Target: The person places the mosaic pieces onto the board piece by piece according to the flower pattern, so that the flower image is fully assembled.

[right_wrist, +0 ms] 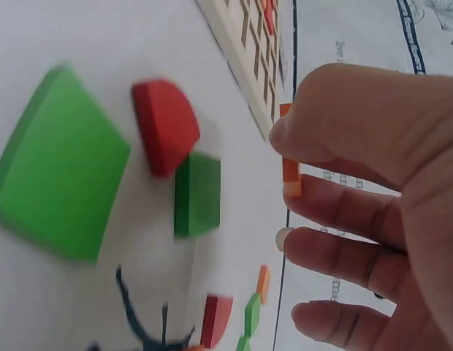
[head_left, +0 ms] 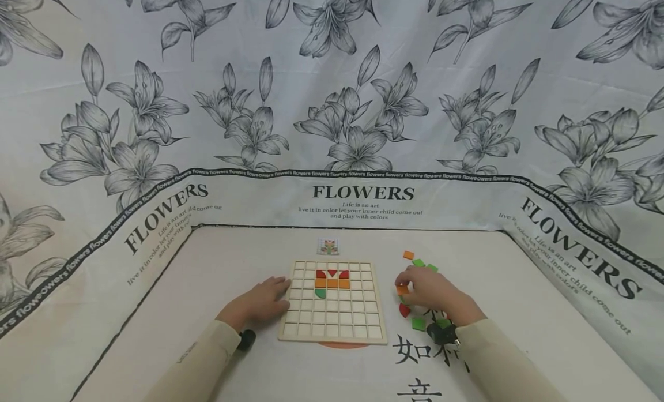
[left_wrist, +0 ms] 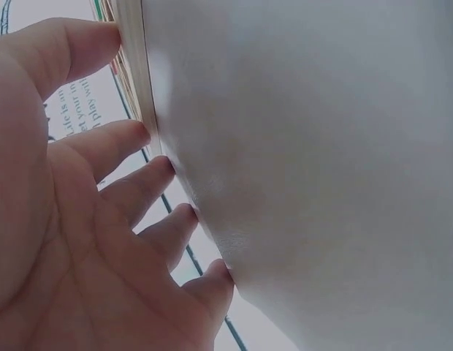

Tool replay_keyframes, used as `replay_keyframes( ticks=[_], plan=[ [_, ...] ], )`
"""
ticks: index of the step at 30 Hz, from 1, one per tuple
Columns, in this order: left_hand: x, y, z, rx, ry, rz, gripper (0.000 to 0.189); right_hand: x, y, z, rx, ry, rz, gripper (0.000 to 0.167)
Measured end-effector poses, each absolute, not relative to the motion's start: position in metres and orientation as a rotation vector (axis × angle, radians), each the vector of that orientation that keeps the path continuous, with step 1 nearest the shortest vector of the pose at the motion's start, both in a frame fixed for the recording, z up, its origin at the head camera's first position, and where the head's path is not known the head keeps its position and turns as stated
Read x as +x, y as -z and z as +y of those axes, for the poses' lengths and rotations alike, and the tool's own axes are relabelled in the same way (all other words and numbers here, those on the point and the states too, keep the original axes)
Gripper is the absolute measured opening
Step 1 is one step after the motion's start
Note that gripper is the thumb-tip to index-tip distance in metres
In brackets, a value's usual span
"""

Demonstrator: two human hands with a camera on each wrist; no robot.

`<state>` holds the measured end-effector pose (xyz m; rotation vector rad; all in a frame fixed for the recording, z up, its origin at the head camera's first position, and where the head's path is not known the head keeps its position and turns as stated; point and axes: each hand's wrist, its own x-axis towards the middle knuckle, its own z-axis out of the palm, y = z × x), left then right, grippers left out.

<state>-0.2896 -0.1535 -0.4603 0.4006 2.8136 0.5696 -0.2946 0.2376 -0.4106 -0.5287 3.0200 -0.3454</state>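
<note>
My right hand (head_left: 433, 286) pinches an orange square tile (right_wrist: 291, 175) between thumb and index finger, just above the table to the right of the wooden grid board (head_left: 332, 339). Its other fingers are spread apart in the right wrist view. My left hand (head_left: 259, 301) lies at the board's left edge, thumb and fingertips right at the frame, holding no tile. In the grid's upper middle sit red pieces (head_left: 321, 274) over a row of orange squares (head_left: 332, 284). A green quarter-round piece (head_left: 320, 293) lies below the left orange square.
Loose tiles lie around my right hand: an orange one (head_left: 408, 255) at the back, a red piece (head_left: 404, 310), a green tile (head_left: 418, 323) nearer me and several more. Behind the board lies a small picture card (head_left: 328, 246). A flower-printed cloth (head_left: 358, 136) hangs beyond the table.
</note>
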Motion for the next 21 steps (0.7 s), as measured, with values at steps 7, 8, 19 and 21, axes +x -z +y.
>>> replay_keyframes(
  ticks=[7,8,19,21],
  plan=[
    [-0.287,0.458,-0.154,0.399,-0.581,2.811,0.061,-0.298,0.411,0.204,-0.552,0.406,3.001,0.023],
    [-0.287,0.458,-0.153,0.398,-0.583,2.812,0.061,-0.298,0.41,0.199,-0.563,0.416,2.994,0.022],
    [-0.286,0.459,-0.154,0.402,-0.58,2.825,0.061,-0.304,0.417,0.16,-0.815,0.495,2.921,0.021],
    [-0.286,0.459,-0.154,0.402,-0.576,2.826,0.061,-0.306,0.419,0.154,-0.856,0.494,2.919,0.022]
  ],
)
